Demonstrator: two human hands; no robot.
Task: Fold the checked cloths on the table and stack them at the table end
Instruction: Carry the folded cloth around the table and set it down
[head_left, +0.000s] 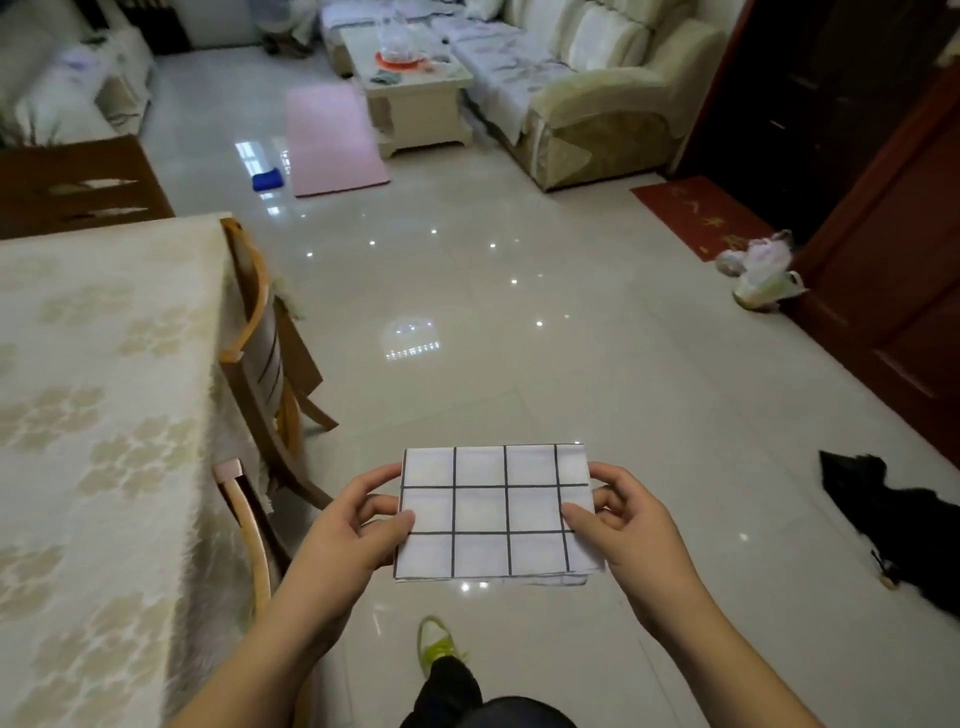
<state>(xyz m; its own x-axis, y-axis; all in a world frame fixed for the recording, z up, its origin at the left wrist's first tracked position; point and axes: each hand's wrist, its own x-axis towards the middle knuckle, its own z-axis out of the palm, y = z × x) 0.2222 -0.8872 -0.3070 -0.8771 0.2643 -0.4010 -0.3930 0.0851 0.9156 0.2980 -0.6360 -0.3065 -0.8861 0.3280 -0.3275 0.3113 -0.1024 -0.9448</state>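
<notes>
Dim indoor light; ceiling lamps glare off the glossy floor (519, 322); far room soft, edges bowed.

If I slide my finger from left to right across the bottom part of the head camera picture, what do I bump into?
Table with the flowery cover → wooden chair → left hand → folded checked cloth → right hand → black cloth on the floor.

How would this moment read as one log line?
folded checked cloth | left hand and right hand pinching its ends | above floor, beside table
</notes>
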